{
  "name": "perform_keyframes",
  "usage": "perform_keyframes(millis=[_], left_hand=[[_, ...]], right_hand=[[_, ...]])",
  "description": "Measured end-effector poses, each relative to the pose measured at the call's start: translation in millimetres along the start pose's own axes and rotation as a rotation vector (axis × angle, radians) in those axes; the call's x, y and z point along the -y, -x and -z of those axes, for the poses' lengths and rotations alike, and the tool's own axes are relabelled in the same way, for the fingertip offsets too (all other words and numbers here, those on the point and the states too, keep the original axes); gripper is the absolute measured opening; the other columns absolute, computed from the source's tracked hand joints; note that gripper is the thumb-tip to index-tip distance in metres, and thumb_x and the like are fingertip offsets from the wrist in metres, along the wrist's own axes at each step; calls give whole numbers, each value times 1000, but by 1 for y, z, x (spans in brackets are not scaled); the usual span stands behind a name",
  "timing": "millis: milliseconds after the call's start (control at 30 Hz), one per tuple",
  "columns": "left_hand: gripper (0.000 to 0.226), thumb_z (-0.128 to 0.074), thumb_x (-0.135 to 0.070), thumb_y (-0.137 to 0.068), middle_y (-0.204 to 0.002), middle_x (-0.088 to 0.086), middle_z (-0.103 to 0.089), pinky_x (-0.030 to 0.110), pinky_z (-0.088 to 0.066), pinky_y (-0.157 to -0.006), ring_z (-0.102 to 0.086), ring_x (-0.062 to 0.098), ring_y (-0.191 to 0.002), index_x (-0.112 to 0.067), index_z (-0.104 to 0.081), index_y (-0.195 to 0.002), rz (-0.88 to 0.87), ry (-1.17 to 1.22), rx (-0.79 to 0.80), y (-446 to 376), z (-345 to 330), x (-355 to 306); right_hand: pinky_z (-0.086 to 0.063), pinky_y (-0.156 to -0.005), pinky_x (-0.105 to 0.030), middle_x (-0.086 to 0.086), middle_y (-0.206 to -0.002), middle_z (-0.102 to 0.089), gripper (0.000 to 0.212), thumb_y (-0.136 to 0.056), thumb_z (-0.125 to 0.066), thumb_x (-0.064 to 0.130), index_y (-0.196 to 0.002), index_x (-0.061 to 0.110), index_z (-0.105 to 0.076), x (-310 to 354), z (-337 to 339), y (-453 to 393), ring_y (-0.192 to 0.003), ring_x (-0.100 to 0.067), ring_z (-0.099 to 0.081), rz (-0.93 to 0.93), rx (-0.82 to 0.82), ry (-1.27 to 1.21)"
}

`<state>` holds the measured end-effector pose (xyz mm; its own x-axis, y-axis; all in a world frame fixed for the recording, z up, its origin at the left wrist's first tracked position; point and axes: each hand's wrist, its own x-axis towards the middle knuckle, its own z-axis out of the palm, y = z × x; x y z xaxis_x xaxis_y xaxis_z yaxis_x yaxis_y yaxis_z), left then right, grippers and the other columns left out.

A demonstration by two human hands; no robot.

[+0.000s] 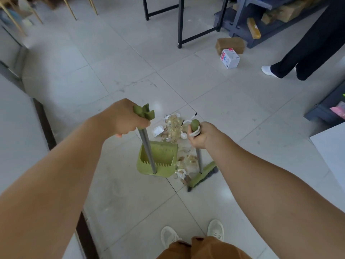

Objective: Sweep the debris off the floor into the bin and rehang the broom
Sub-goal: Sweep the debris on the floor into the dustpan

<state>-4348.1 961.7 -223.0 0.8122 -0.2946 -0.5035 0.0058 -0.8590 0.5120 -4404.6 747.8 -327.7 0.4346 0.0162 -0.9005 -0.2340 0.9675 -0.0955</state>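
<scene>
Where the lower edge of the frame is reached, two pale shoes (192,233) are seen on the tiled floor (78,75), below brown trousers. Two bare forearms are extended from the lower corners toward the centre.

The left hand (124,118) is clamped around the top of the dustpan handle (147,148), a grey metal tube capped by a green clip-shaped end. One green dustpan (158,159) is set on the floor at frame centre, with comb teeth visible along its near inner edge.

The right hand (200,136) is clamped around the top of the broom handle (199,158), where a white cord loop is caught under the fingers and a rounded green cap projects above. One broom head (202,175), green with dark bristles, is placed on the floor just right of the dustpan.

The debris (174,128), made up of pale wrappers, paper scraps and brownish fragments, is spread between the dustpan and the broom head and beyond both; the pieces cannot be counted.

In the upper right, one white box (230,58) with red printing, not legible, is set against one brown block (230,44). Black table legs and grey shelving are located behind. A second person's dark trousers (317,45) and one white shoe are seen at the right edge.
</scene>
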Motion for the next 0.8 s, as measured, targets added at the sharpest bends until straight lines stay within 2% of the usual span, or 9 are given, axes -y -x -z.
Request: perform_keyframes(millis=[33,100,167,300,367,433,533,733,800], left_hand=[[20,-70,-19,-81,-51,1,-38,21,-30,-40,-30,16,-40,-11,-55,-69,15,12,5,0,1,4],[19,-70,-17,-81,-51,2,-36,21,-27,-40,-28,16,-40,-11,-55,-71,43,40,10,1,4,14],[19,-70,-17,-81,-51,3,-36,21,-26,-40,-27,17,-40,-10,-55,-72,64,65,6,2,5,23],[21,-72,-16,-82,-47,0,-36,20,-26,-40,-27,17,-38,-9,-56,-71,113,101,-6,1,6,42],[24,-71,-14,-82,-45,0,-35,20,-25,-41,-25,17,-37,-9,-52,-68,138,119,-2,0,8,50],[24,-70,-13,-82,-47,1,-35,21,-25,-42,-25,18,-38,-9,-51,-67,148,126,4,-2,10,56],[21,-70,-14,-81,-51,5,-38,21,-27,-42,-28,19,-41,-8,-54,-70,145,113,9,-3,13,59],[21,-68,-13,-81,-57,7,-36,22,-25,-42,-27,18,-44,-10,-50,-73,120,124,22,-2,18,55],[21,-68,-13,-81,-56,7,-35,22,-25,-42,-26,18,-43,-10,-49,-74,111,147,14,-2,20,51]], right_hand=[[-53,-74,-14,-26,-87,-48,22,-94,-52,4,-75,-7,-54,-5,-11,-3,-45,-24,-58,8,8,-13],[-49,-35,-20,-25,-89,-48,22,-95,-52,5,-75,-6,-54,-11,-30,-7,-38,-27,-58,27,41,-54],[-39,-23,-22,-20,-90,-51,22,-95,-49,3,-75,-4,-54,-9,-42,-11,-29,-26,-56,50,72,-123],[-45,-27,-22,-18,-105,-57,5,-92,-52,1,-89,0,-56,-4,-55,-17,-54,-21,-56,113,65,-178],[-50,-34,-21,-17,-100,-55,5,-90,-51,0,-86,1,-54,-1,-57,-18,-58,-20,-55,123,68,-165],[-52,-46,-16,-16,-91,-53,11,-89,-47,-1,-80,1,-54,4,-60,-16,-63,-17,-55,123,74,-138],[-48,-77,-6,-11,-101,-55,13,-88,-44,-1,-80,1,-54,14,-74,-4,-71,-17,-57,100,88,-60],[-49,-76,-3,-17,-89,-47,10,-90,-45,4,-84,1,-53,15,-107,35,-55,-18,-52,107,143,166],[-55,-61,-10,-19,-90,-46,9,-89,-50,3,-97,-2,-50,15,-115,46,-52,-19,-52,111,162,216]])
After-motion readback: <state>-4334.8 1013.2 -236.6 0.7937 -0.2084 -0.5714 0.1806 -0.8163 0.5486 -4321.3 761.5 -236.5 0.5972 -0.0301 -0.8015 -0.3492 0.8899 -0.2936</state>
